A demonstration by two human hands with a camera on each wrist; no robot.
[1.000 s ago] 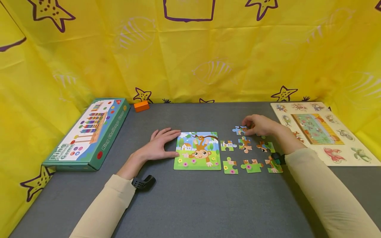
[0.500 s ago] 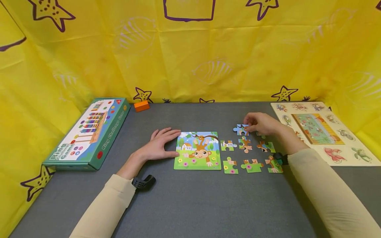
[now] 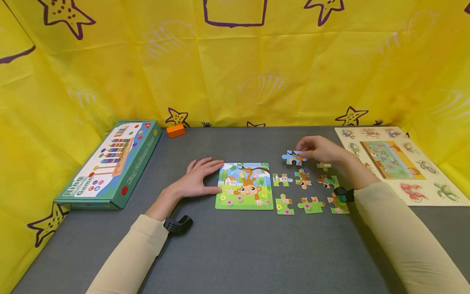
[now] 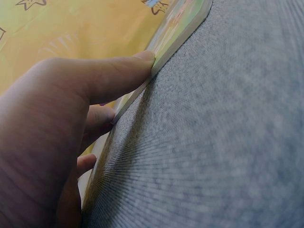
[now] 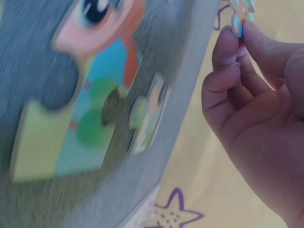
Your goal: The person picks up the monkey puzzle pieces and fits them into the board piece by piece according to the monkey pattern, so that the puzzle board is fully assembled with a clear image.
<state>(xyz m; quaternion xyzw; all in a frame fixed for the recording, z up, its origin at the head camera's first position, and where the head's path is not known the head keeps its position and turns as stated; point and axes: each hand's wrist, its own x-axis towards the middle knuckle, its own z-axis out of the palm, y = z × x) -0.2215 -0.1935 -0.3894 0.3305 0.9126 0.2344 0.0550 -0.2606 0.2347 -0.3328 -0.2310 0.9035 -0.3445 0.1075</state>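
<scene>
Spread out at the left edge of a square monkey picture puzzle board (image 3: 244, 188), my left hand (image 3: 194, 179) touches it with thumb and fingertips. The left wrist view has the thumb (image 4: 123, 71) pressed against the board's side. My right hand (image 3: 323, 150) pinches a blue jigsaw piece (image 3: 291, 158) with a branch and brown tail printed on it. Thumb and forefinger hold this piece by its edge, raised off the table, in the right wrist view. Several loose jigsaw pieces lie in rows below it, among them a monkey-face piece (image 3: 303, 179) and a house piece (image 3: 281, 179).
A green Ring Challenge Game box (image 3: 110, 163) lies at the left, with an orange block (image 3: 176, 130) behind it. At the right is a wooden sea-animal board (image 3: 394, 159). A yellow curtain (image 3: 235, 73) closes off the back of the grey table (image 3: 235, 249).
My right hand has lifted the blue jigsaw piece and moved it slightly up and to the left. The piece behind the hand shows more now. My left hand stays at the board.
</scene>
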